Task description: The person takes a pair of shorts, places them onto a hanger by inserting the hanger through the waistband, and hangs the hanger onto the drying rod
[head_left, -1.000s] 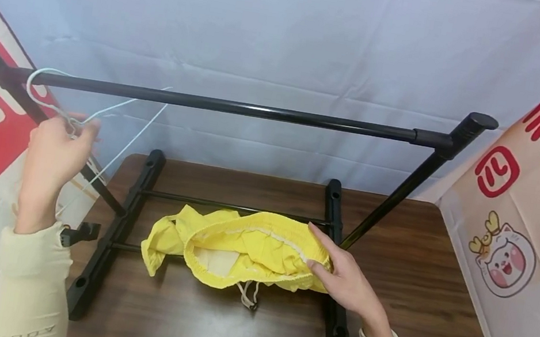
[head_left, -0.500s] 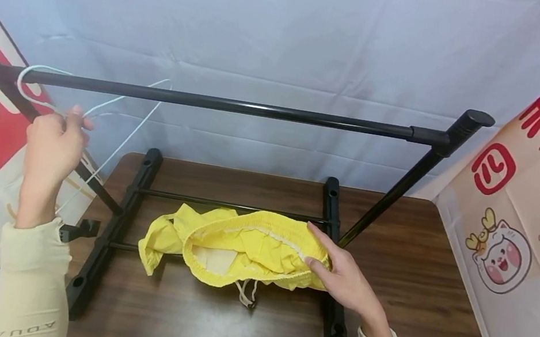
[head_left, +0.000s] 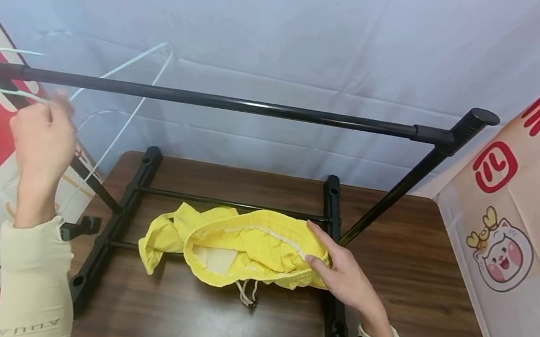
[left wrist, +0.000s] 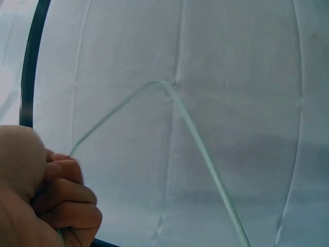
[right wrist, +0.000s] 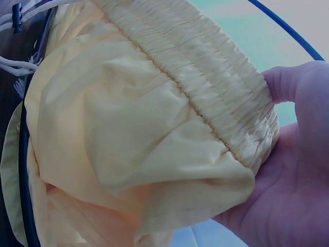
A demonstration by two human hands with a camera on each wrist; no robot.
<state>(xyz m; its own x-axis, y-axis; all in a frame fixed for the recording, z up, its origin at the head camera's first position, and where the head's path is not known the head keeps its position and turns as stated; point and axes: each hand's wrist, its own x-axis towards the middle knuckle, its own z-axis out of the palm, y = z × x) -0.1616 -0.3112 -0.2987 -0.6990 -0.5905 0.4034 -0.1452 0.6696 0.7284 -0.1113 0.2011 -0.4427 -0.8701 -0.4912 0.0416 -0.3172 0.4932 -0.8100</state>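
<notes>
My left hand [head_left: 46, 138] grips the neck of a pale mint clothes hanger [head_left: 134, 59] near the rack's left end. The hook curves past the left end of the top bar; whether it bears on the bar I cannot tell. In the left wrist view, the fingers [left wrist: 67, 190] are curled and one hanger shoulder slopes out beyond them. Yellow drawstring pants [head_left: 262, 220] lie bunched over the rack's lower rods, waistband facing up. My right hand [head_left: 350, 279] holds the waistband's right end, thumb inside the opening. The right wrist view shows the gathered elastic [right wrist: 205, 67] against that hand.
A black garment rack stands on a dark wooden table [head_left: 427, 308], its top bar [head_left: 237, 105] crossing in front of a white cloth backdrop [head_left: 290, 32]. Slanted uprights [head_left: 397, 193] and black feet [head_left: 143, 173] stand at both sides. Printed cloths hang left and right.
My left hand has moved the hanger left and slightly up, so its hook now reaches past the bar's left end. The right hand and the pants have stayed nearly still.
</notes>
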